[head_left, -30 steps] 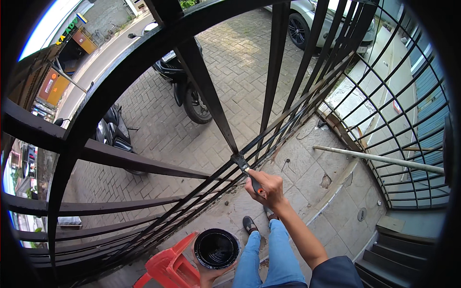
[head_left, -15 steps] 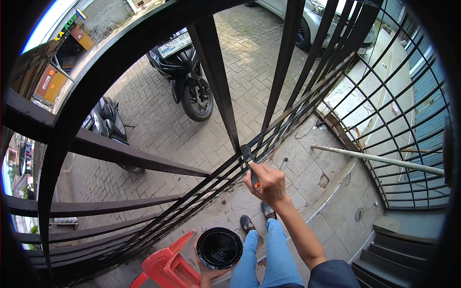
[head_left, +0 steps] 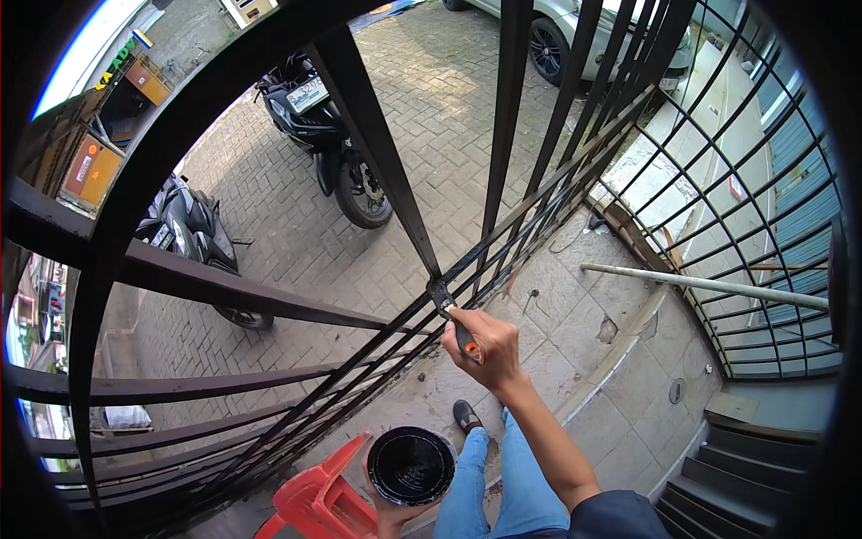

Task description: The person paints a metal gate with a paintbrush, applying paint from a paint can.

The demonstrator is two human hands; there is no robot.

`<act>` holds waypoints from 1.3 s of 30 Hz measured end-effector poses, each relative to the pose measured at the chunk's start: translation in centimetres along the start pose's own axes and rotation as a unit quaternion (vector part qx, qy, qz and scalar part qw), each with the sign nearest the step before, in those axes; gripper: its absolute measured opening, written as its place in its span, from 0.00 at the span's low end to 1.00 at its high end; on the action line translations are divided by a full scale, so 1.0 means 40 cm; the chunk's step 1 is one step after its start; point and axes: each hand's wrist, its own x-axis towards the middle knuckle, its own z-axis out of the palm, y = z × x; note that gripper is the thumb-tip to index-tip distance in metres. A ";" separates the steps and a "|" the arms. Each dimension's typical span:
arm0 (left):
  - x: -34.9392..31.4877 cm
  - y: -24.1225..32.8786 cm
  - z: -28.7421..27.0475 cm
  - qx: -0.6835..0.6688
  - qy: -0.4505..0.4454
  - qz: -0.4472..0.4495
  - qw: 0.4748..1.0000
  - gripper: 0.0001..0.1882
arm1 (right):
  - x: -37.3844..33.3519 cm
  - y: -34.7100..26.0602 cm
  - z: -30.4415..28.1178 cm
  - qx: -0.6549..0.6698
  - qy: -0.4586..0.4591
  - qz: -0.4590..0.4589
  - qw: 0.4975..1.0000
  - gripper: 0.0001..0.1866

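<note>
My right hand (head_left: 485, 349) is closed round the handle of a paintbrush (head_left: 467, 341), dark with an orange part. The brush's black bristles touch a low rail of the dark metal fence (head_left: 382, 171), close to the foot of an upright bar. Down near my legs, my left hand (head_left: 395, 516) grips a round can of black paint (head_left: 411, 465) from its side and below. The can's open top faces up, and glossy black paint shows inside. Most of my left fingers are hidden behind the can.
A red plastic chair (head_left: 328, 494) stands beside the can. Beyond the fence are two motorcycles (head_left: 346, 153) and a silver car (head_left: 575, 40) on paving. At right, a pale pole (head_left: 709, 286) slants before a metal grid (head_left: 736, 180); dark steps (head_left: 727, 476) lie lower right.
My right hand and the brush have shifted a little left along the rail. The can stays at nearly the same place in my left hand. The view has moved slightly.
</note>
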 end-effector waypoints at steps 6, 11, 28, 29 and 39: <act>0.019 -0.009 -0.009 0.005 -0.007 -0.006 1.000 0.57 | -0.035 -0.014 0.030 0.143 -0.110 0.017 0.983 0.06; 0.044 -0.005 -0.014 0.015 -0.014 -0.008 1.000 0.56 | 0.042 0.116 -0.095 0.055 -0.006 0.042 0.998 0.07; 0.114 0.039 0.016 0.063 -0.042 -0.032 0.997 0.52 | -0.011 0.208 -0.027 0.103 0.197 0.040 0.974 0.09; 0.114 0.043 0.024 0.063 -0.044 -0.034 0.996 0.52 | -0.002 0.223 -0.037 0.085 0.231 0.051 0.968 0.09; 0.113 0.043 0.050 0.097 -0.024 -0.028 0.995 0.52 | -0.064 0.085 -0.123 0.175 0.073 0.028 0.981 0.10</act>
